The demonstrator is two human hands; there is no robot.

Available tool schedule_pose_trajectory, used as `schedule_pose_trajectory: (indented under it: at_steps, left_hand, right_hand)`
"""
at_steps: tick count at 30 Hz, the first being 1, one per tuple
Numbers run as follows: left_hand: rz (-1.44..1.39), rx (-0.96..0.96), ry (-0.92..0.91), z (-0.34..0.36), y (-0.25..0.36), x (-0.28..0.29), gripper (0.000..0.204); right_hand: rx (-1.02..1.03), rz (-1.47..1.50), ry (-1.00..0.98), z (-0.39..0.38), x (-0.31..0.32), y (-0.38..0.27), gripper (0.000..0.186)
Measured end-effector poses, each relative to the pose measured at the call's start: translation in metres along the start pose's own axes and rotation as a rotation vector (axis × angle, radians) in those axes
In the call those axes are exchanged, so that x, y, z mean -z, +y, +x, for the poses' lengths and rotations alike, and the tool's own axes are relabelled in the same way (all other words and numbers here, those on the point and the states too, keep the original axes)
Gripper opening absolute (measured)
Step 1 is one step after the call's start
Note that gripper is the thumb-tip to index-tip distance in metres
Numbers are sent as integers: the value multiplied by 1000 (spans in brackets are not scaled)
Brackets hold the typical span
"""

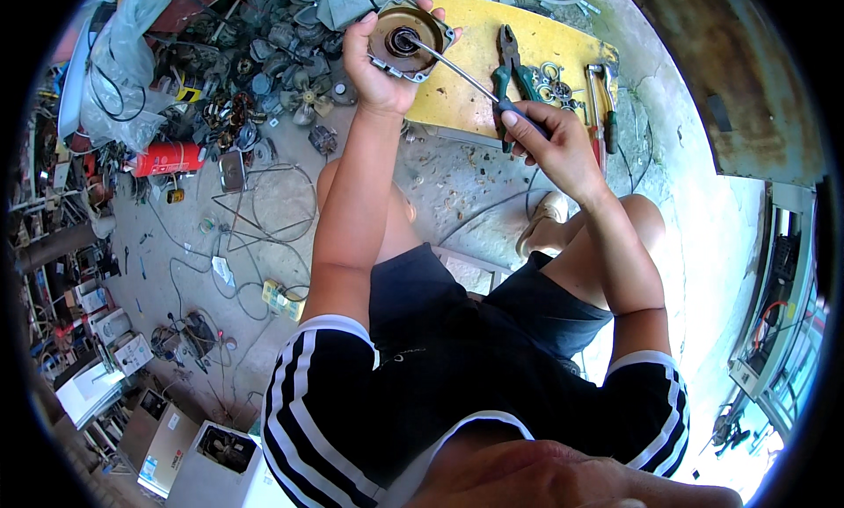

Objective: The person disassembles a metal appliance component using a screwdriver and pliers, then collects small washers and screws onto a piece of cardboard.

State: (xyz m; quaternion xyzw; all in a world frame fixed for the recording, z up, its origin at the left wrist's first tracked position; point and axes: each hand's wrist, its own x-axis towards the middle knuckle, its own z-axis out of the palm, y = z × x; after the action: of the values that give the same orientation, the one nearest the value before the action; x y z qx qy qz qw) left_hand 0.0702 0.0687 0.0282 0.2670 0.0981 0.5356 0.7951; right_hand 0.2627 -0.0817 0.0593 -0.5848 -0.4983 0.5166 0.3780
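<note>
A round metal motor end cover (382, 40), brown inside with a dark ring at its centre, rests in my left hand (380, 84). My fingers and thumb wrap round its rim, over the left end of a yellow-topped low table (457, 108). My right hand (563, 147) grips the dark handle of a screwdriver (457, 70). Its shaft slants up to the left, and the tip sits at the cover's central ring. Just beyond the right hand, green-handled pliers (508, 58) lie on the table, partly hidden by the hand and screwdriver.
Several metal rings (552, 87) lie right of the pliers, beside tools with red and green handles (610, 125). Heaped motor parts (294, 68) cover the floor at the far left, near a red cylinder (169, 159). Loose cables (264, 200) trail across the floor.
</note>
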Motion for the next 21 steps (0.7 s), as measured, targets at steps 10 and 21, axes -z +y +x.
schedule_pose_trajectory:
  at_steps: [10, 21]
  left_hand:
    - [109, -34, 2, -6, -9, -6, 57]
    - [129, -85, 18, -13, -16, -11, 53]
  right_hand:
    - [473, -637, 330, 3, -12, 21, 29]
    - [311, -629, 181, 3, -30, 31, 31]
